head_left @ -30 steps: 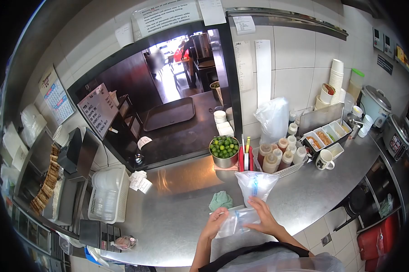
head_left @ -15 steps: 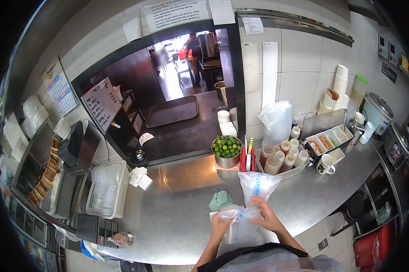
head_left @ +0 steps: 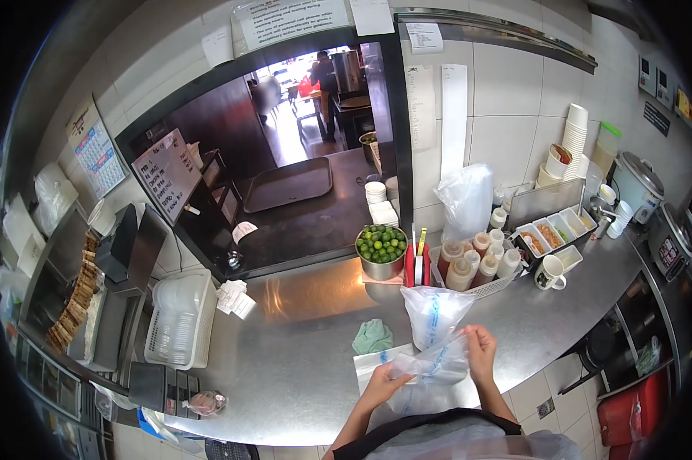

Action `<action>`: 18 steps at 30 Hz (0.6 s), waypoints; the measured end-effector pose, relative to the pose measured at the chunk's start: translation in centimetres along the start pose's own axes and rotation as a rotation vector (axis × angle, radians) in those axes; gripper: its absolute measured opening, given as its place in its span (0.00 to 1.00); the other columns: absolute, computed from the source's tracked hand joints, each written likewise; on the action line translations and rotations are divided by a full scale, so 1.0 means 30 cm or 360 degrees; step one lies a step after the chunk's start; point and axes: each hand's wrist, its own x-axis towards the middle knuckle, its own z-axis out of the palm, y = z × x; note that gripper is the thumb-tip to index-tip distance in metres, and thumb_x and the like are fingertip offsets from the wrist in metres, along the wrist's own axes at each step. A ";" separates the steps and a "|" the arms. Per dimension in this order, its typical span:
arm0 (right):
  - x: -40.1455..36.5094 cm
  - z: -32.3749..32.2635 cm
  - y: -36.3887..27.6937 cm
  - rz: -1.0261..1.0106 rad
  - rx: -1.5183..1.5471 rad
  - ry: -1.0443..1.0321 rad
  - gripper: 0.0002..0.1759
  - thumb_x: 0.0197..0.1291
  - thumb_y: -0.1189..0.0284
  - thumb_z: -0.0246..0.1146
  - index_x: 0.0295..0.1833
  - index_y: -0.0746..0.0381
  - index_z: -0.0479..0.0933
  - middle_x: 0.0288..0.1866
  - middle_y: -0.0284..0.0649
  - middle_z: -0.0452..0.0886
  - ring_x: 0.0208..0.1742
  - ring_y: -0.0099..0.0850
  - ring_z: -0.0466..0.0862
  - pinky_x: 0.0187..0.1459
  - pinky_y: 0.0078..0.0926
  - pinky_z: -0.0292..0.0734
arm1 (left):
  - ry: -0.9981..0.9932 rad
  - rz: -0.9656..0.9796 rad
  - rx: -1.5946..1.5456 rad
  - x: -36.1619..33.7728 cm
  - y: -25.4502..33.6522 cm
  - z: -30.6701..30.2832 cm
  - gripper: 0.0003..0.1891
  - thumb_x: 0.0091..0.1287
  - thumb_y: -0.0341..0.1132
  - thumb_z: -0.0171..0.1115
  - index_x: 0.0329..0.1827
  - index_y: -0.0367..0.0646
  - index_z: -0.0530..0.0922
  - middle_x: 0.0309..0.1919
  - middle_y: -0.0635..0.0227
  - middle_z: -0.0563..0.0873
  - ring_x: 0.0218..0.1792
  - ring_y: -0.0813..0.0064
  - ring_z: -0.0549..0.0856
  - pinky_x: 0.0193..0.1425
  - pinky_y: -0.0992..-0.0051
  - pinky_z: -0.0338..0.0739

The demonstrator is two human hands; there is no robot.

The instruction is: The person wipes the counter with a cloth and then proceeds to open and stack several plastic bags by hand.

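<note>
A clear plastic bag [head_left: 443,358] with blue print is stretched between my hands, near the front edge of the steel counter. My left hand [head_left: 388,383] pinches its left side. My right hand [head_left: 480,351] grips its upper right corner, fingers closed. Just beyond stands another plastic bag [head_left: 432,314], also printed in blue, with its top spread wide. What either bag contains cannot be made out. A flat white printed sheet or bag [head_left: 370,369] lies left of my hands, and a crumpled green cloth [head_left: 373,337] sits just behind it.
A metal pot of green limes [head_left: 382,247] stands at the back, beside a basket of squeeze bottles [head_left: 476,264]. To the right are a mug [head_left: 549,273] and a condiment tray [head_left: 557,234]. A white basket of plastic lids [head_left: 181,320] is at left. People stand beyond the hatch.
My right hand has moved up and right, pulling the gathered bag top out wide. My left hand has shifted slightly right and down. More of the flat white sheet shows.
</note>
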 end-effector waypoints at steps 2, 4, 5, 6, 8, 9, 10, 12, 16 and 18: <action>0.022 -0.011 -0.021 -0.0159 -0.0084 0.0111 0.12 0.64 0.70 0.54 0.31 0.64 0.78 0.21 0.24 0.70 0.22 0.11 0.63 0.24 0.11 0.56 | -0.0039 -0.0131 -0.0004 -0.002 -0.025 -0.017 0.10 0.57 0.29 0.65 0.42 0.37 0.79 0.34 0.71 0.83 0.35 0.84 0.79 0.41 0.81 0.73; 0.032 -0.038 -0.018 -0.0192 -0.0131 0.0097 0.09 0.63 0.70 0.55 0.36 0.63 0.77 0.21 0.22 0.68 0.22 0.11 0.62 0.23 0.12 0.52 | -0.0022 -0.0257 0.0076 -0.008 -0.013 -0.018 0.08 0.58 0.29 0.65 0.39 0.36 0.81 0.32 0.72 0.84 0.33 0.84 0.79 0.39 0.82 0.73; 0.027 -0.041 -0.021 -0.0194 -0.0061 -0.0038 0.07 0.62 0.71 0.57 0.41 0.63 0.75 0.23 0.23 0.69 0.22 0.12 0.63 0.25 0.11 0.54 | 0.0086 -0.0219 -0.0006 -0.009 -0.003 -0.008 0.08 0.58 0.30 0.64 0.38 0.36 0.81 0.31 0.72 0.83 0.32 0.85 0.79 0.37 0.82 0.73; 0.018 -0.036 -0.041 -0.0198 0.0009 -0.0173 0.09 0.61 0.73 0.58 0.46 0.63 0.73 0.24 0.24 0.69 0.23 0.12 0.64 0.26 0.10 0.56 | 0.0193 -0.0179 -0.0089 -0.005 0.011 0.007 0.07 0.59 0.30 0.63 0.38 0.36 0.81 0.31 0.73 0.83 0.31 0.85 0.79 0.35 0.82 0.72; -0.003 -0.011 -0.072 -0.0193 0.0060 -0.0402 0.19 0.58 0.76 0.60 0.54 0.62 0.66 0.28 0.27 0.71 0.27 0.15 0.68 0.30 0.11 0.61 | 0.0327 -0.0124 -0.0168 -0.003 0.020 0.011 0.07 0.60 0.30 0.62 0.38 0.36 0.80 0.30 0.73 0.83 0.29 0.86 0.78 0.33 0.83 0.72; -0.017 0.014 -0.084 -0.0183 0.0042 -0.0495 0.24 0.56 0.78 0.61 0.58 0.61 0.62 0.30 0.29 0.72 0.29 0.16 0.70 0.33 0.13 0.64 | 0.0353 -0.0109 -0.0163 -0.008 0.023 0.001 0.07 0.61 0.31 0.61 0.38 0.36 0.80 0.30 0.73 0.83 0.29 0.86 0.78 0.33 0.83 0.72; -0.024 0.027 -0.089 -0.0172 0.0024 -0.0588 0.30 0.54 0.79 0.62 0.61 0.60 0.57 0.32 0.31 0.73 0.32 0.18 0.72 0.37 0.14 0.66 | 0.0380 -0.0096 -0.0158 -0.012 0.025 -0.010 0.07 0.61 0.31 0.61 0.38 0.35 0.80 0.30 0.73 0.83 0.29 0.86 0.78 0.33 0.83 0.71; -0.023 0.014 -0.039 -0.0065 0.0068 -0.0738 0.38 0.52 0.74 0.66 0.64 0.57 0.52 0.37 0.35 0.74 0.39 0.23 0.75 0.42 0.21 0.69 | 0.0293 -0.0192 -0.0123 -0.022 0.032 -0.025 0.08 0.63 0.32 0.59 0.38 0.35 0.80 0.30 0.73 0.83 0.30 0.86 0.78 0.33 0.83 0.72; -0.055 0.026 -0.038 0.0156 0.0413 -0.0740 0.36 0.50 0.70 0.69 0.62 0.57 0.57 0.45 0.40 0.75 0.49 0.28 0.75 0.55 0.32 0.67 | 0.0374 -0.0175 -0.0128 -0.023 0.040 0.019 0.09 0.63 0.32 0.60 0.40 0.35 0.80 0.31 0.71 0.84 0.32 0.85 0.79 0.35 0.83 0.73; -0.059 0.035 -0.075 -0.0290 -0.0016 -0.0737 0.28 0.50 0.73 0.67 0.56 0.57 0.64 0.48 0.40 0.75 0.52 0.30 0.74 0.61 0.35 0.58 | 0.0484 -0.0086 -0.0223 -0.009 0.056 0.044 0.08 0.61 0.31 0.62 0.40 0.35 0.80 0.31 0.71 0.84 0.31 0.85 0.79 0.35 0.82 0.73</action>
